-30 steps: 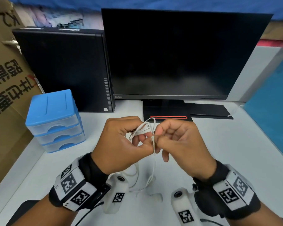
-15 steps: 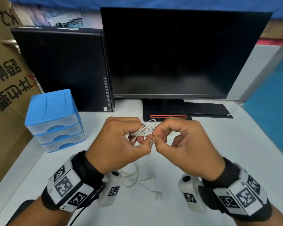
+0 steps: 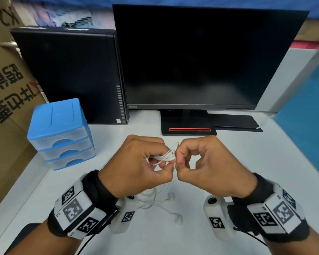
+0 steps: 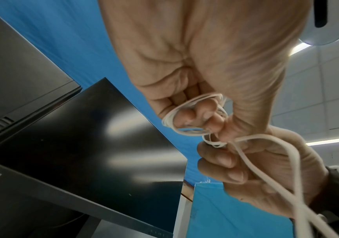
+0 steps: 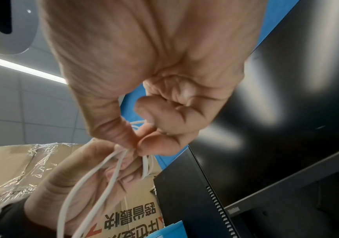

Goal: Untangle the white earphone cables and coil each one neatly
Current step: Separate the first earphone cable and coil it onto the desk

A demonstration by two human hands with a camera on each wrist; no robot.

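Both hands meet above the white desk, working one white earphone cable (image 3: 166,156). My left hand (image 3: 136,166) has several turns of the cable (image 4: 186,111) wound round its curled fingers and pinches it with the thumb. My right hand (image 3: 206,168) pinches a strand of the cable (image 5: 121,154) between thumb and forefinger, right against the left thumb. Loose cable hangs from the hands to the desk, where earbuds (image 3: 177,218) and slack cable (image 3: 151,201) lie beneath the wrists.
A blue drawer unit (image 3: 61,133) stands at the left. Behind the hands are a black monitor (image 3: 201,57) on its stand (image 3: 189,126) and a black computer case (image 3: 70,74). Cardboard (image 3: 6,89) leans at the far left; a blue panel (image 3: 309,135) is on the right.
Both hands have dropped slightly and stayed together at the cable. The right hand's fingers have uncurled a little while still pinching. More slack and an earbud now lie on the desk.
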